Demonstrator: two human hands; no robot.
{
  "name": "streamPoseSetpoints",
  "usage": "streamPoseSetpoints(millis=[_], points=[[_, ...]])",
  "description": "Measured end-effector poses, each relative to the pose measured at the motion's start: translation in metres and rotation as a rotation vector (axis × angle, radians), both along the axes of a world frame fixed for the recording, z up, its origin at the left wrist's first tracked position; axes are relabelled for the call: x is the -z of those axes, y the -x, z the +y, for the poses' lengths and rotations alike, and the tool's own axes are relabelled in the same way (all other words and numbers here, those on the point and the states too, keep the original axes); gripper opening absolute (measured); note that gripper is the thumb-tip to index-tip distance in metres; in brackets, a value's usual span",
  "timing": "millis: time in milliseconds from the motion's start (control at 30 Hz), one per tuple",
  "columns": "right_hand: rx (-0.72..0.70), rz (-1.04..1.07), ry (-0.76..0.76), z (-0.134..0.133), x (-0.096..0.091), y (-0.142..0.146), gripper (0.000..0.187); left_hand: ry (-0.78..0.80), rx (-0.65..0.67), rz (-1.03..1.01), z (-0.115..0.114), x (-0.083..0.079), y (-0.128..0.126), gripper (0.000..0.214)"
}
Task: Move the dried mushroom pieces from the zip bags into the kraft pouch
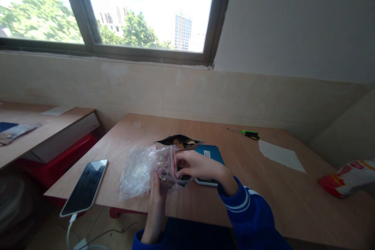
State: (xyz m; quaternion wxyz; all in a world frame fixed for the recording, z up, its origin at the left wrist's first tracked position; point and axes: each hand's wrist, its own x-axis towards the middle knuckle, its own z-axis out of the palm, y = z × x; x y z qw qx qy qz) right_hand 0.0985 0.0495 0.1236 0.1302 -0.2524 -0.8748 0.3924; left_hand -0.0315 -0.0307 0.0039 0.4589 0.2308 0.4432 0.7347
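Observation:
A clear zip-lock bag point(140, 170) with a red strip along its mouth lies over the front middle of the table. My left hand point(157, 190) holds it from below and in front, thumb up against the plastic. At its mouth, my right hand point(195, 164) has its fingers curled in at the red strip; what they pinch is hidden. Some dark bits show through the plastic near both hands. Just behind stands an opened pouch point(179, 142) with a dark inside and brownish pieces in it. Partly under my right hand is a blue flat object point(215, 153) with a white label.
A phone point(84, 187) on a charging cable lies at the table's left edge. A green-and-black screwdriver point(249, 134) and a white sheet point(281, 156) lie to the right. A red-and-white package point(348, 177) sits far right. A red stool point(61, 156) stands between the tables.

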Motion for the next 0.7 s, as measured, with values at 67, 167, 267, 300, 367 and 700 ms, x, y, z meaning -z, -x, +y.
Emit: streamPoseSetpoints(millis=[67, 167, 267, 300, 367, 700], points=[[0.049, 0.067, 0.095, 0.003, -0.001, -0.002, 0.013, -0.027, 0.073, -0.028, -0.001, -0.007, -0.002, 0.052], [0.113, 0.152, 0.149, 0.011, 0.002, -0.005, 0.014, -0.074, 0.146, -0.088, 0.0, -0.017, -0.005, 0.053], [0.141, 0.211, 0.181, 0.019, 0.006, -0.008, 0.016, -0.124, 0.201, -0.119, 0.003, -0.024, -0.007, 0.051], [0.139, 0.23, 0.206, 0.021, 0.007, -0.009, 0.016, -0.135, 0.213, -0.12, 0.004, -0.026, -0.007, 0.051], [0.135, 0.277, 0.258, 0.024, 0.007, -0.011, 0.016, -0.133, 0.211, -0.121, 0.006, -0.028, -0.008, 0.051], [0.378, 0.62, 0.163, 0.027, -0.014, -0.039, 0.028, -0.103, 0.192, -0.076, 0.007, -0.036, -0.009, 0.058]])
